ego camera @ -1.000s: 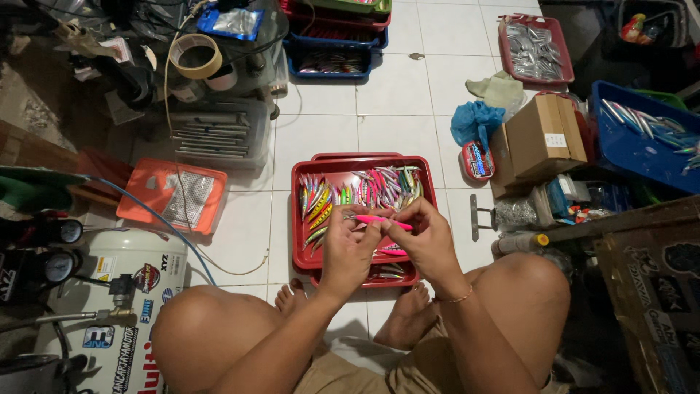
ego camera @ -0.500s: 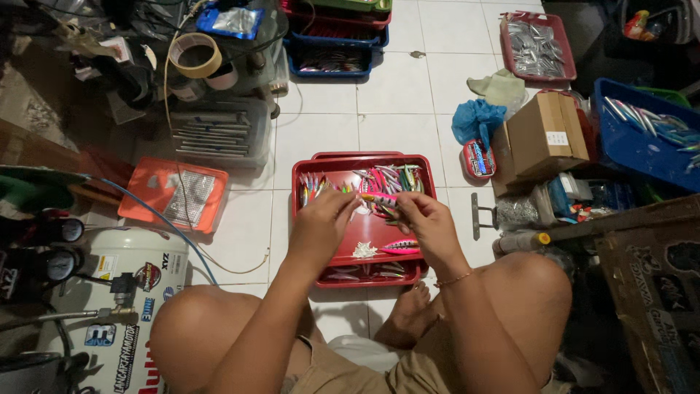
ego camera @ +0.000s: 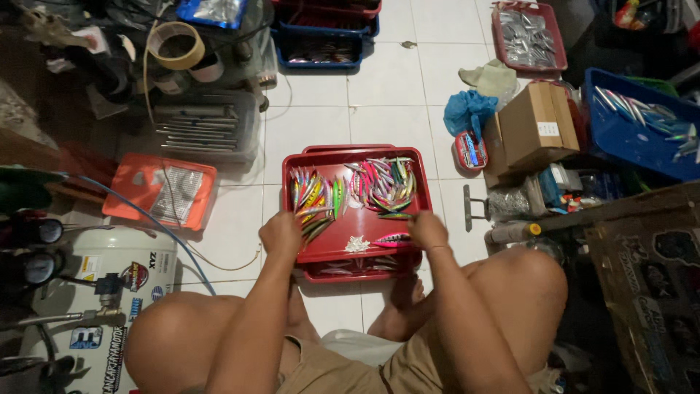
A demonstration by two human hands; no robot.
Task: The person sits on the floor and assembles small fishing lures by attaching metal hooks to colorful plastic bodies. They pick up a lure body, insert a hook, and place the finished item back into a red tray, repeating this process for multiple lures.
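Left hand closed on a lure from the left pile in the red tray; right hand at the tray's right edge, grip unclear.

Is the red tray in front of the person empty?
No, the red tray holds two heaps of colourful fishing lures, and the left hand rests at its edge.

Room and obstacles at the red tray

Bare tray floor lies between the left lure pile and right lure pile; a cardboard box crowds the tray's right edge.
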